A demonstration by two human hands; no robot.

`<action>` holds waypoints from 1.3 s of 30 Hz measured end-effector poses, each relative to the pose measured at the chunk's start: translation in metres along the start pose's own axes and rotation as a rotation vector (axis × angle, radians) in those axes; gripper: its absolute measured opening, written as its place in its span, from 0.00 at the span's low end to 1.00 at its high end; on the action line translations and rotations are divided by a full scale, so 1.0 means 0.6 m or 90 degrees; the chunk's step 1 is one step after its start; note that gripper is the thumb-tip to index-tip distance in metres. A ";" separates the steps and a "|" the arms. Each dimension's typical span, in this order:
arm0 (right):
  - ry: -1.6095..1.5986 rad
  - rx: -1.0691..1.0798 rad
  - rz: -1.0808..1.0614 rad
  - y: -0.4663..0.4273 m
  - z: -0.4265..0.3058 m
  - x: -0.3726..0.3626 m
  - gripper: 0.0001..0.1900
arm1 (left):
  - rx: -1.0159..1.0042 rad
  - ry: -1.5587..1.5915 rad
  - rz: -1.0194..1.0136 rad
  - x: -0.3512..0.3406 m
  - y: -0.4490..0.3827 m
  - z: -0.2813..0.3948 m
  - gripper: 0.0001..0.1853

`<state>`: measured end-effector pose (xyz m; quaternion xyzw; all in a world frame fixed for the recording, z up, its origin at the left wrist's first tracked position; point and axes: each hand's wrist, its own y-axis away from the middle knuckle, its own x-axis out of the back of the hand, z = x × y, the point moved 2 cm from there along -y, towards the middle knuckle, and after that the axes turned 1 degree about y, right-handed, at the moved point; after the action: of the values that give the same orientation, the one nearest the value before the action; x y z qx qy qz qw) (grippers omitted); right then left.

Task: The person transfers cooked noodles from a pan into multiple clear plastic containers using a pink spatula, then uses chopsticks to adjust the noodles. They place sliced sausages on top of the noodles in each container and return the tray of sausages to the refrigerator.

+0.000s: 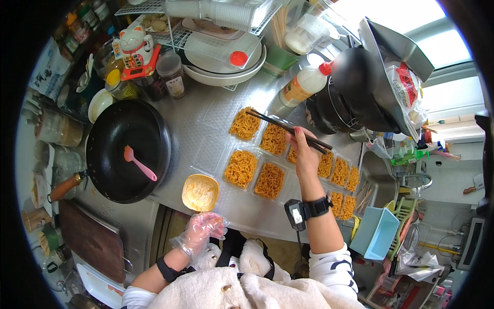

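Note:
My right hand (307,152) is closed around a pair of dark chopsticks (278,123), which reach left over clear plastic boxes of orange-brown noodles (273,139). The boxes stand in two rows on the steel counter (185,116); my hand hides part of them. Nearer to me are more noodle portions (240,168). In a clear plastic glove, my left hand (202,230) is raised at the counter's front edge, fingers bent; whether it holds anything is unclear. Just beyond it is a yellow-rimmed bowl (200,192) with pale orange residue inside. A pink spatula (141,164) lies in a black wok (123,127).
The wok's wooden handle (67,187) points towards the lower left, by a dark cutting board (92,239). At the back stand a red-capped bottle (303,87) and a wire rack (177,38). A sink (378,174) and a light-blue bin (376,233) are at right.

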<state>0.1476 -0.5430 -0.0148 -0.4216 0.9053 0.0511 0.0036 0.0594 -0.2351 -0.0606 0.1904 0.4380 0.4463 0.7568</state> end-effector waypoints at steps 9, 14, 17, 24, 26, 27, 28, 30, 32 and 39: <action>0.334 0.269 -0.073 0.028 -0.050 -0.008 0.05 | -0.003 0.003 -0.004 -0.005 0.005 -0.002 0.13; 0.329 0.332 -0.112 0.089 -0.085 0.022 0.05 | -0.021 -0.005 0.015 -0.001 0.014 0.002 0.12; 0.360 0.329 -0.183 0.158 -0.092 0.045 0.07 | -0.031 0.003 0.022 0.004 0.017 0.003 0.11; 0.385 0.218 -0.250 0.246 -0.063 0.078 0.08 | -0.004 -0.012 0.011 0.005 0.013 0.000 0.11; 0.390 0.227 -0.218 0.255 -0.066 0.098 0.08 | 0.009 -0.021 0.003 -0.002 0.004 -0.003 0.12; 0.379 0.231 -0.193 0.259 -0.068 0.109 0.08 | 0.015 -0.030 -0.001 -0.007 -0.002 -0.005 0.12; 0.378 0.242 -0.160 0.259 -0.068 0.119 0.08 | 0.018 -0.036 -0.018 -0.013 -0.010 -0.007 0.12; 0.365 0.206 -0.094 0.262 -0.061 0.135 0.07 | 0.039 -0.044 -0.031 -0.030 -0.030 -0.015 0.12; 0.408 0.238 -0.093 0.271 -0.056 0.143 0.07 | 0.063 -0.041 -0.055 -0.047 -0.052 -0.022 0.11; 0.399 0.213 -0.081 0.296 -0.066 0.167 0.07 | 0.088 0.041 -0.057 -0.080 -0.109 -0.037 0.11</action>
<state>-0.0512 -0.5098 0.0352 -0.4660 0.8303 -0.2298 -0.2016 0.0635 -0.3123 -0.0934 0.2078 0.4998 0.3870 0.7464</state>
